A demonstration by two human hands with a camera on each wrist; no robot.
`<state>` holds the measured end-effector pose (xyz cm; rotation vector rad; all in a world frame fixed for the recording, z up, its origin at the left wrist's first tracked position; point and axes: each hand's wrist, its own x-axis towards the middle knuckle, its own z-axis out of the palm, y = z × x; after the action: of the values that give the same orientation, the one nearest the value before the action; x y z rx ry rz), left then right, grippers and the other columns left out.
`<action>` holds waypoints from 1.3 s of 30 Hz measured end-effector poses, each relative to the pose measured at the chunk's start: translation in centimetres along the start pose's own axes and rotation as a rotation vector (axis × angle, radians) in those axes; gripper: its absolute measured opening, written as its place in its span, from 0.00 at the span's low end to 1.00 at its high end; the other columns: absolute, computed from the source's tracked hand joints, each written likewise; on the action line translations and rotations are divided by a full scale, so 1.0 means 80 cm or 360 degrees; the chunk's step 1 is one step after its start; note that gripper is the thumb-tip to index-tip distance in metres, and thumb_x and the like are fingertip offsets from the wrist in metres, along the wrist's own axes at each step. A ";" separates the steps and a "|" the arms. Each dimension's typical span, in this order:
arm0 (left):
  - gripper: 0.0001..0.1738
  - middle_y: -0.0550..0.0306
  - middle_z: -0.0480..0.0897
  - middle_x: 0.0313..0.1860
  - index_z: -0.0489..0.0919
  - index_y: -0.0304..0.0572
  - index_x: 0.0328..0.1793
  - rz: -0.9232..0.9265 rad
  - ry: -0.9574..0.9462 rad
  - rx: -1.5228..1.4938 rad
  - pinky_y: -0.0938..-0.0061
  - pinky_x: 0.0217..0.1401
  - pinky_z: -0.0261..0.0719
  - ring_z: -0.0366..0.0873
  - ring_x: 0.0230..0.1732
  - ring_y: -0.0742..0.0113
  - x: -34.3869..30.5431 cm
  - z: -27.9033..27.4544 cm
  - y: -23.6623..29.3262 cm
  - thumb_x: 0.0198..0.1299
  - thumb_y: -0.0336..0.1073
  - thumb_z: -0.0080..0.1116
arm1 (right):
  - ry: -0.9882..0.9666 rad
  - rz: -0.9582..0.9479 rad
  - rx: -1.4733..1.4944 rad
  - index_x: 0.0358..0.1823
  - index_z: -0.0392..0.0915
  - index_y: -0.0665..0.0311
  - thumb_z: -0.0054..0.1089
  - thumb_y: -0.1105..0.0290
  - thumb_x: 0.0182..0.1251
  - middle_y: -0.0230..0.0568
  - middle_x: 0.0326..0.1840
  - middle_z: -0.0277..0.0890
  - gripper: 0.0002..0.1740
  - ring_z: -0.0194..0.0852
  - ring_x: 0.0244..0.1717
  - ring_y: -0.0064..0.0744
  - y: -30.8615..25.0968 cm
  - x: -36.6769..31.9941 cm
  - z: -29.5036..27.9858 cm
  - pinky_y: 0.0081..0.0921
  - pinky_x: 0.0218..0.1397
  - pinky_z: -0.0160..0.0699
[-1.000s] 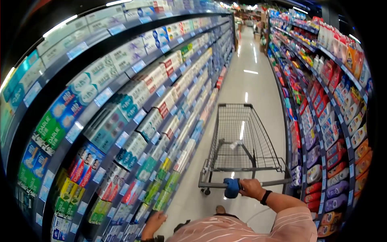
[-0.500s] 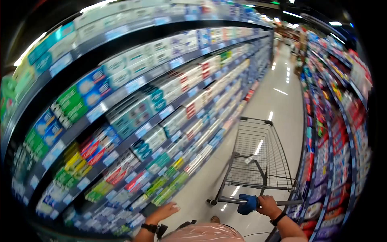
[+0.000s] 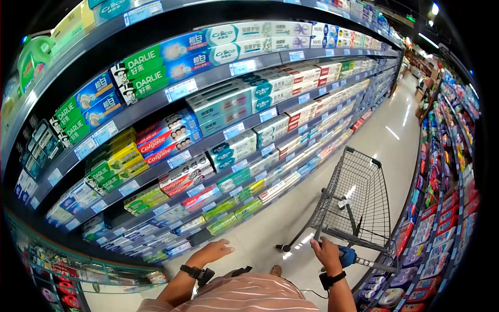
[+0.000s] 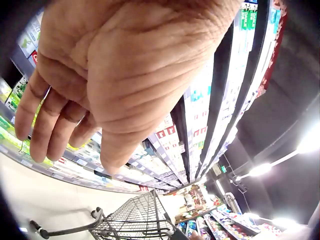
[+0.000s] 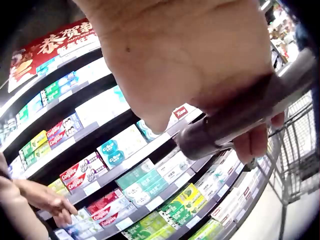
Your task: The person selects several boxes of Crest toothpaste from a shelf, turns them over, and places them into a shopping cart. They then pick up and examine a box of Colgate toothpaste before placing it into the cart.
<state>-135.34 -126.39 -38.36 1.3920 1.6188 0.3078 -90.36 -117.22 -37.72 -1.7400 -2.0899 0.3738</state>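
My right hand (image 3: 327, 253) grips the left end of the handlebar (image 3: 374, 265) of a grey wire shopping cart (image 3: 358, 197). Its fingers curl under the dark bar (image 5: 240, 117) in the right wrist view. Just right of that hand, a blue wrap (image 3: 347, 256) sits around the bar. My left hand (image 3: 210, 253) hangs in the air in front of my body, holding nothing, its fingers extended and loosely bent in the left wrist view. Nearest to it is the lower part of a shelf stocked with toothpaste boxes, among them green ones (image 3: 248, 209).
Along the left, tiered shelves carry Darlie boxes (image 3: 145, 62), Colgate boxes (image 3: 166, 140) and white boxes (image 3: 244, 39). Shelves of bottles and bags (image 3: 447, 229) line the right side. A shiny pale floor (image 3: 390, 130) runs between them; a glass-edged shelf (image 3: 104, 270) stands at lower left.
The view has swung left, so the cart appears further right and turned. My right hand has shifted from right of the blue wrap to left of it. The left hand has come further into view.
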 end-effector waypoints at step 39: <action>0.44 0.37 0.65 0.78 0.62 0.38 0.79 -0.0013 0.1610 0.1100 0.41 0.79 0.57 0.59 0.80 0.41 -0.062 -0.246 -0.140 0.57 0.35 0.68 | 0.0287 0.0097 -0.0192 0.28 0.76 0.66 0.63 0.56 0.58 0.51 0.19 0.80 0.18 0.83 0.20 0.51 -0.119 -0.003 0.094 0.45 0.27 0.83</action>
<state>-157.99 -126.99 -33.63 1.8836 2.7371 0.5297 -102.12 -118.95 -40.19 -1.8349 -1.9708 0.1047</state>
